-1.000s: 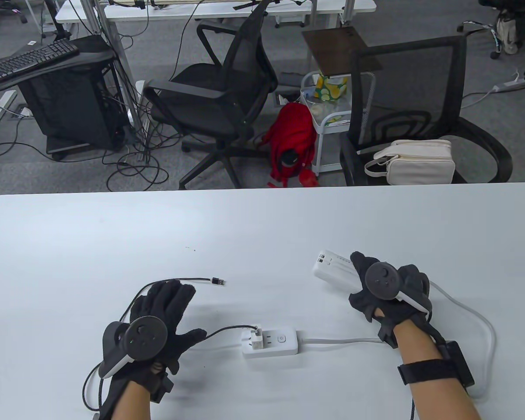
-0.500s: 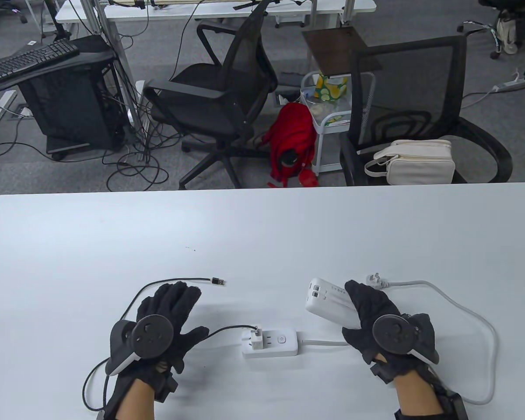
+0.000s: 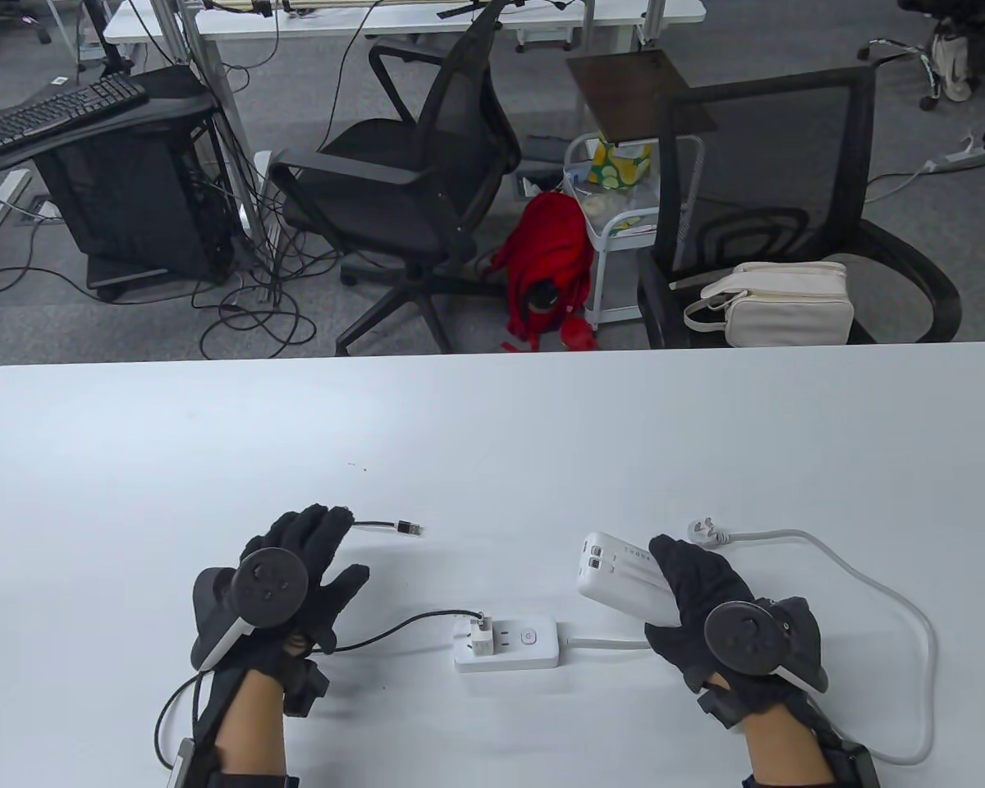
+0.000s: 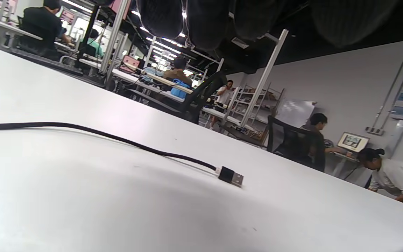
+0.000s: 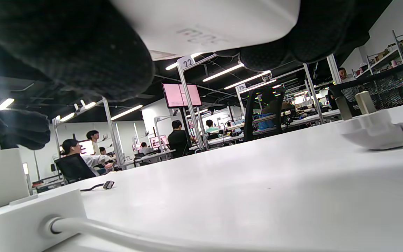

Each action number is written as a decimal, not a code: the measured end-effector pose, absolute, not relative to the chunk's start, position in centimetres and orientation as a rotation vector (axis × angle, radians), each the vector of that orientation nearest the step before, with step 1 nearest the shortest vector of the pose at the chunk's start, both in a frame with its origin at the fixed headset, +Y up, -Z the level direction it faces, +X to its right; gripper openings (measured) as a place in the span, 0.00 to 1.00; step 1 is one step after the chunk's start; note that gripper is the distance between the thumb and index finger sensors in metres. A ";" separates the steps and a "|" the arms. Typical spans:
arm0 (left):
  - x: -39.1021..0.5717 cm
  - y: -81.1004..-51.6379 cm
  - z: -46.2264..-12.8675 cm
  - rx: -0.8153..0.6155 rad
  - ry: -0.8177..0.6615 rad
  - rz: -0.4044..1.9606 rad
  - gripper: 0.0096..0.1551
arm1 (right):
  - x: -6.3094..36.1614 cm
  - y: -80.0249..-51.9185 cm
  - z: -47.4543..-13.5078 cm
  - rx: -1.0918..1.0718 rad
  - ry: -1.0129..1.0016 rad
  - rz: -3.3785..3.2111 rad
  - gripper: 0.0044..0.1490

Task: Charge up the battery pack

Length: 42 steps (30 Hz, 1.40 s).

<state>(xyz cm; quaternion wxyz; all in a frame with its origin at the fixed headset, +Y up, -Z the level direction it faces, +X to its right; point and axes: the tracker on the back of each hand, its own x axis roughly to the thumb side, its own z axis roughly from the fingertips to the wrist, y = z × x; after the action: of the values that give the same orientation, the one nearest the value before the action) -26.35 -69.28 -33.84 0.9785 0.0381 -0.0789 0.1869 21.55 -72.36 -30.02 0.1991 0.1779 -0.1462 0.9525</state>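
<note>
On the white table [image 3: 492, 427], the right hand [image 3: 726, 611] grips the white rectangular battery pack [image 3: 620, 574], barely shifted; the left hand [image 3: 295, 566], fingers spread, has advanced toward the black cable's plug [image 3: 410, 529]. Left wrist view: plug [image 4: 230, 176] lies untouched. Right wrist view: pack [image 5: 208, 21] held above the table.

Near the table's [image 3: 492, 427] front edge, the power strip [image 3: 509, 644] is lying at mid-width, with the charger [image 3: 482, 634] sitting in its left end. The cable plug [image 3: 410, 529] is lying behind and left of it. The battery pack [image 3: 620, 574] is sitting behind-right, and the wall plug [image 3: 703, 529] is lying just right of that.
</note>
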 end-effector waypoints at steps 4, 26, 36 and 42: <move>-25.7 -69.3 -35.2 0.038 -0.165 0.277 0.43 | 21.6 -72.4 -30.2 0.490 -0.399 2.639 0.71; -19.4 -73.9 -44.0 -0.129 -0.226 -0.106 0.32 | 22.2 -72.3 -30.2 0.459 -0.397 2.618 0.70; -18.2 -75.3 -45.3 -0.168 -0.222 -0.160 0.29 | 22.2 -72.4 -30.2 0.468 -0.369 2.638 0.70; -17.9 -75.5 -45.1 -0.178 -0.243 -0.133 0.21 | 22.4 -72.4 -30.2 0.461 -0.375 2.634 0.70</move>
<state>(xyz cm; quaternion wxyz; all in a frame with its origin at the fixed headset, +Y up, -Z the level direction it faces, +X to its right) -17.89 -75.46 -45.06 0.9865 -0.0886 -0.1208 -0.0664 22.39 -72.39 -30.23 0.2190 0.1665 -0.1355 0.9518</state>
